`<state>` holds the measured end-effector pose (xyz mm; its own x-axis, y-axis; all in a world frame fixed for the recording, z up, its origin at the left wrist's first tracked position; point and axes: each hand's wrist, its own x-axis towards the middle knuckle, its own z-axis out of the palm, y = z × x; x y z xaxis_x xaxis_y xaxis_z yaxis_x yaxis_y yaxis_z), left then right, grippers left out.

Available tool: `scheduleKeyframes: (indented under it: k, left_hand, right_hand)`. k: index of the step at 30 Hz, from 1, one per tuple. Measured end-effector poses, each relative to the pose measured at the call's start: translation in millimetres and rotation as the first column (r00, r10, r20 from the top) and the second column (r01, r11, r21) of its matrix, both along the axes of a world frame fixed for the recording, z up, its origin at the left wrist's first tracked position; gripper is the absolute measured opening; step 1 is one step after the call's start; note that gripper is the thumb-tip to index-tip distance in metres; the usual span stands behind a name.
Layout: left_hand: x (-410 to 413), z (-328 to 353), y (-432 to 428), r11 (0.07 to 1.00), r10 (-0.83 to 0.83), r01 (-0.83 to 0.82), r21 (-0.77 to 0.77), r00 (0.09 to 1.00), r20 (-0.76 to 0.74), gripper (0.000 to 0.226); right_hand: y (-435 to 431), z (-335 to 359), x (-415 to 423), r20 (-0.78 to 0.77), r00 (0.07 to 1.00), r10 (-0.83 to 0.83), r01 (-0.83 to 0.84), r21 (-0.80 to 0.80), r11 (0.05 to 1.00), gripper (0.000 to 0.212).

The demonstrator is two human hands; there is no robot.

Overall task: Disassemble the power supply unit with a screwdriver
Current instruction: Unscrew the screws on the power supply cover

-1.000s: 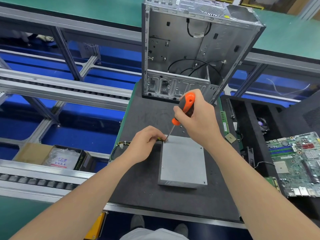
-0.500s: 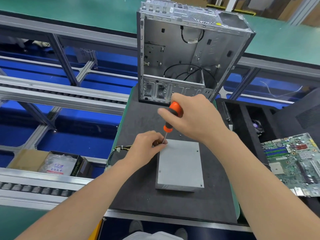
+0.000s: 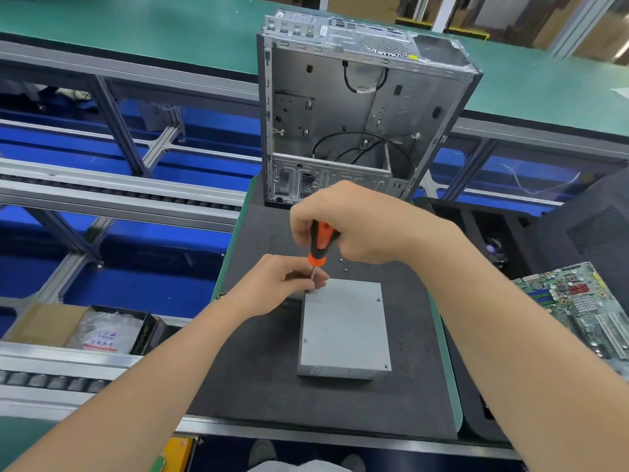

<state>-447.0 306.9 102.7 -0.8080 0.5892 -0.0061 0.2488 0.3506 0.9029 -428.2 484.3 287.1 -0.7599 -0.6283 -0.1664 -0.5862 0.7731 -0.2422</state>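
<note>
The grey metal power supply unit (image 3: pixel 343 330) lies flat on the dark mat (image 3: pixel 258 362). My right hand (image 3: pixel 357 221) grips the orange-and-black handle of the screwdriver (image 3: pixel 318 245), whose shaft points down at the unit's far left corner. My left hand (image 3: pixel 275 284) rests at that same corner, its fingertips pinched around the shaft's tip and touching the unit's edge. The screw itself is hidden by my fingers.
An empty computer case (image 3: pixel 354 110) stands upright at the mat's far end. Two loose screws (image 3: pixel 343 265) lie on the mat behind the unit. A motherboard (image 3: pixel 585 308) sits at the right on a black tray (image 3: pixel 476 226). A cardboard box (image 3: pixel 85 328) lies left, below conveyor rails.
My right hand has turned over the handle, now covering most of it, and the screwdriver stands more upright. My left hand has stayed at the corner.
</note>
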Motion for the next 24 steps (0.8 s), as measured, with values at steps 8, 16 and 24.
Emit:
scheduleKeyframes:
  k: [8, 16, 24]
  left_hand:
    - [2, 1, 7, 0.997, 0.068, -0.07, -0.022, 0.994, -0.088, 0.021]
    - [-5, 4, 5, 0.995, 0.096, -0.098, -0.028, 0.993, -0.066, 0.018]
    - [-7, 12, 0, 0.999, 0.01, -0.009, -0.034, 1.0, 0.007, 0.018]
  right_hand:
    - [-9, -20, 4, -0.318, 0.878, -0.358, 0.41, 0.114, 0.905, 0.046]
    - [-10, -23, 0, -0.142, 0.918, -0.371, 0.371, -0.025, 0.928, 0.019]
    - [-10, -4, 2, 0.016, 0.993, -0.118, 0.116, 0.061, 0.991, 0.009]
